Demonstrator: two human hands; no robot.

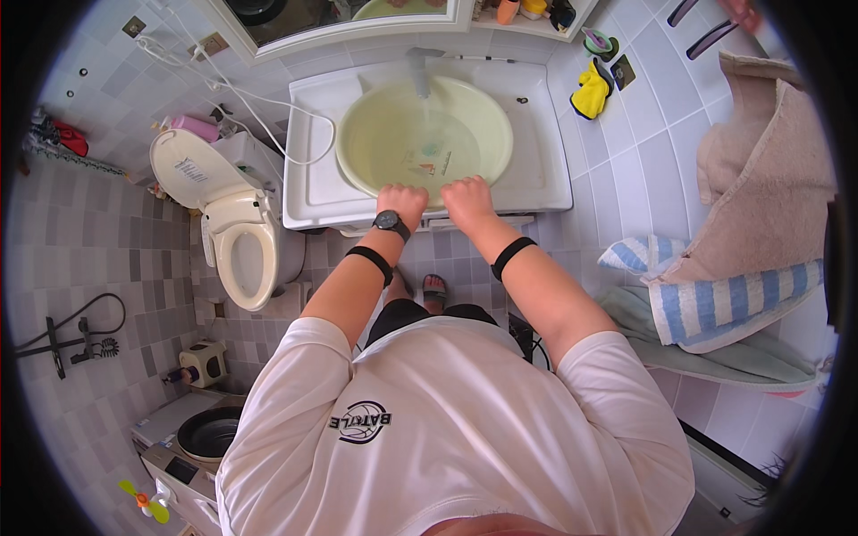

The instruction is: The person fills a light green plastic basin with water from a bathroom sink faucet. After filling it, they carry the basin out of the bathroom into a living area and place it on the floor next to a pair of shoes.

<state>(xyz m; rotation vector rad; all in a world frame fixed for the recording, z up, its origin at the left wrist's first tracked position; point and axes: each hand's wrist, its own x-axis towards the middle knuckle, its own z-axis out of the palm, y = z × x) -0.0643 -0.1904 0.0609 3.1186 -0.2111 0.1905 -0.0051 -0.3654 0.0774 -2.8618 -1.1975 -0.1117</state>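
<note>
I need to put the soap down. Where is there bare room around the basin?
Bare: the sink ledge left of the yellow basin, crossed by a white cord, and the ledge to its right. Crowded: the front rim, gripped by the left hand and right hand.

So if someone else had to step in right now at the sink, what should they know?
Left hand: curled over the near rim of the pale yellow basin.
Right hand: gripping the same rim, just beside the left.
Basin: sits in the white sink, right under the tap, with water running into it.
Done: the basin is in place and partly filled.
Left: it is not full, the tap is on, and the basin has not been lifted out. Whether it is heavy yet can't be told.
Nearby: toilet to the left, striped towels hanging to the right.
</note>
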